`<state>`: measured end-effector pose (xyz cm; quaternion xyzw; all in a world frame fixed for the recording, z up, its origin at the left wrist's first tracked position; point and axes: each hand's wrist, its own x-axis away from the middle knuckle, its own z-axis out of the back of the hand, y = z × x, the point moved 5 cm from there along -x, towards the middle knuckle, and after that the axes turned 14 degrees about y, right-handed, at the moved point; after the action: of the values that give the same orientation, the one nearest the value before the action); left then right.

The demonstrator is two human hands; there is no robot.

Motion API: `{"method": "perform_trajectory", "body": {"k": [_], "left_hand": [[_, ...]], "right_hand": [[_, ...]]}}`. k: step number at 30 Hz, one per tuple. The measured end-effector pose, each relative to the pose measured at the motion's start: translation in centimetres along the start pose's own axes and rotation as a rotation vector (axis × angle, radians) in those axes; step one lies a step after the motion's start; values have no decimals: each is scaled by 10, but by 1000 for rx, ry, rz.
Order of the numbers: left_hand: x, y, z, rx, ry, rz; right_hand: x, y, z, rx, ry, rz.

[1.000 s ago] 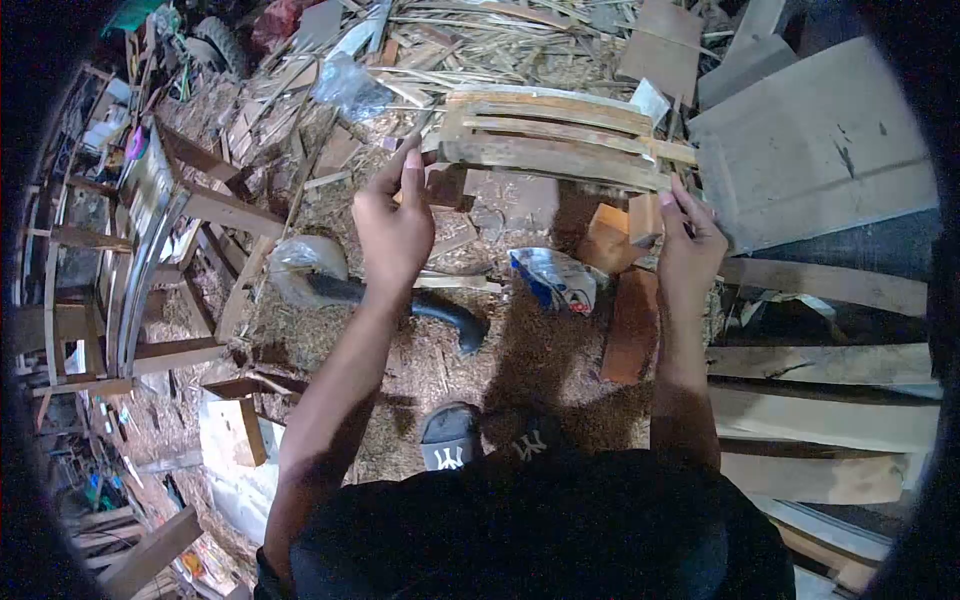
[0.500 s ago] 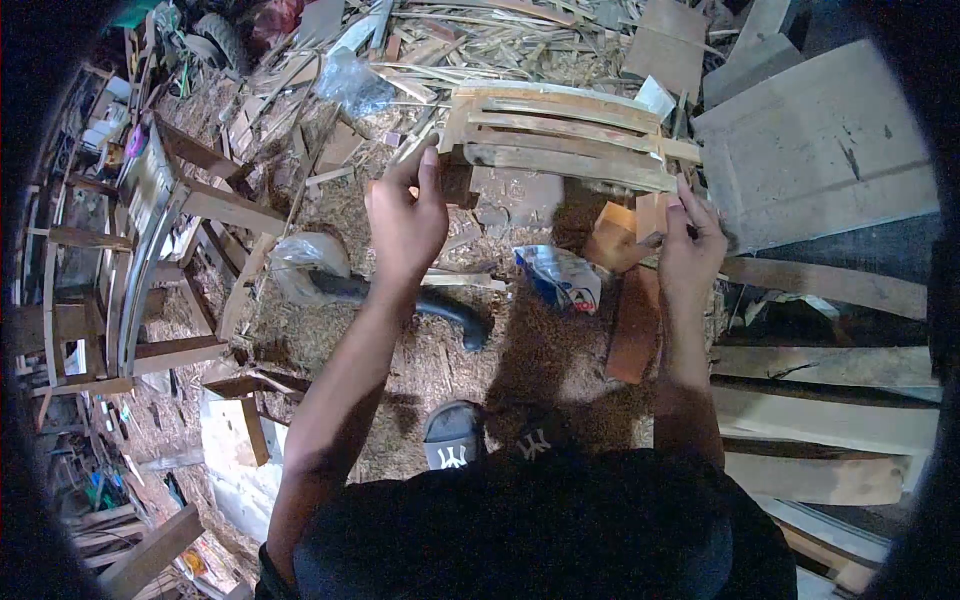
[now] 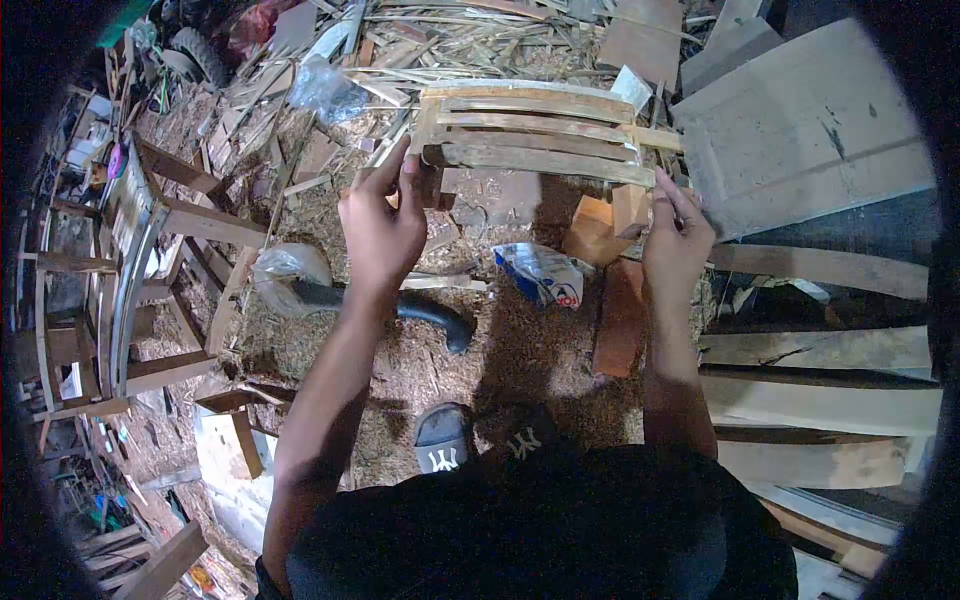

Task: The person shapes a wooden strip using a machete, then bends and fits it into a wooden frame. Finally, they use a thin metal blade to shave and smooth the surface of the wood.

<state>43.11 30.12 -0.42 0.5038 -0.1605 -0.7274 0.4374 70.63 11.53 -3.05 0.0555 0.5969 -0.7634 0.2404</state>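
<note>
Below and between the left hand (image 3: 385, 215) and the right hand (image 3: 680, 230), two dark sandals (image 3: 442, 432) each bear a white interlocked monogram that looks like the letters N and Y. On a crumpled blue-and-white packet (image 3: 535, 272), lower than the right hand and to its left, stands a short red word, too small and skewed to read surely.

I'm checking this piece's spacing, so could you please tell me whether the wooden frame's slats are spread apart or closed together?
Spread apart: narrow gaps show between the slats of the wooden frame.
</note>
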Motion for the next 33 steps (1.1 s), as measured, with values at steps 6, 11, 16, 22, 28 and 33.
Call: {"method": "perform_trajectory", "body": {"k": [6, 11, 16, 22, 28, 33], "left_hand": [[2, -4, 0, -12, -37, 87], [2, -7, 0, 7, -20, 131], [1, -3, 1, 3, -30, 120], [2, -8, 3, 10, -43, 232], [2, -7, 5, 32, -26, 234], [1, -5, 5, 25, 31, 108]], "right_hand": [[1, 1, -1, -28, -7, -128], [0, 4, -2, -57, -11, -64], [0, 3, -3, -45, -34, -82], [-1, -6, -4, -27, -54, -80], [0, 4, -5, -80, -61, -162], [-2, 2, -2, 14, -63, -82]]}}
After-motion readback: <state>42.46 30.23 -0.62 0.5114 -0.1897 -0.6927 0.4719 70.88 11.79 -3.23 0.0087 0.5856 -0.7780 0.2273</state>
